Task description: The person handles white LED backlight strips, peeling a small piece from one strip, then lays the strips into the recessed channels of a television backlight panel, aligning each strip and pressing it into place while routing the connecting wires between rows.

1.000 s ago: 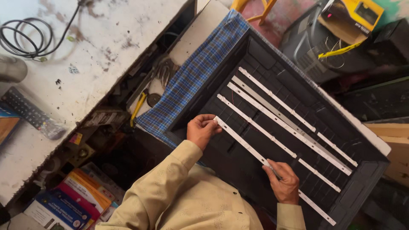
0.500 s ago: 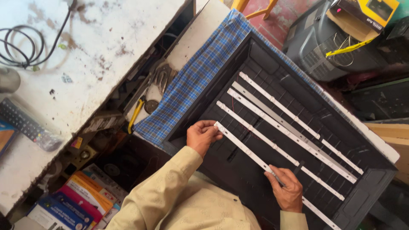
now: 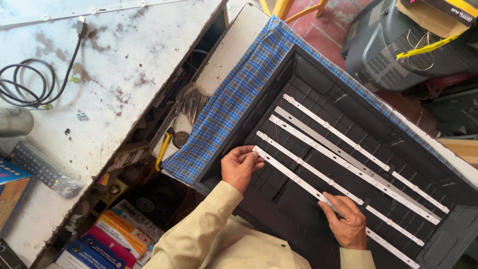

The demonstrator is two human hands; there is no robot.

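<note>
A black plastic back panel (image 3: 318,82) lies on a blue checked cloth (image 3: 234,99). Several white strips with small round lights (image 3: 343,137) lie in rows across it. My left hand (image 3: 240,167) pinches the near end of the closest white strip (image 3: 294,177). My right hand (image 3: 346,221) presses flat on the same strip further along, fingers spread over it. Both sleeves are beige.
A stained white worktop (image 3: 114,60) lies to the left with a coiled black cable (image 3: 30,87), a remote control (image 3: 42,169) and a metal cylinder (image 3: 15,122). Yellow-handled pliers (image 3: 164,149) sit in a cluttered gap. Colourful boxes (image 3: 109,241) are below; grey equipment (image 3: 393,50) is top right.
The view has shifted slightly. Both hands stay on the closest strip, with my right hand a little further along it.
</note>
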